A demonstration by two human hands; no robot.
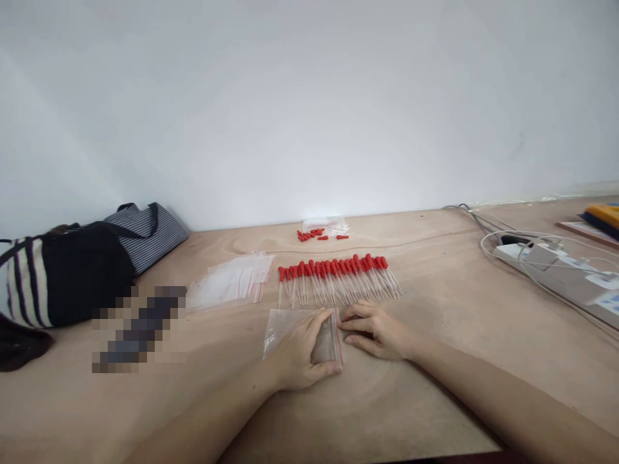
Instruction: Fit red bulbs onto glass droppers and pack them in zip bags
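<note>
Clear bag (287,322) is lying toward the table (377,412) front edge, probably light, limp, slippery, best pinched at its red-lined mouth (339,341), left hand (300,357) resting spread across it, right hand (374,330) loosely open alongside.

Right hand (380,332) perhaps against bag (282,325)

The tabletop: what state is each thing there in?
Front bag: flat; sealing unclear
Left hand: open, on that bag
Right hand: half open, near its edge
Droppers: red-topped, in a row
Loose red bulbs: scattered
Spare bags: flat, overlapping
Black bag: slumped
</note>
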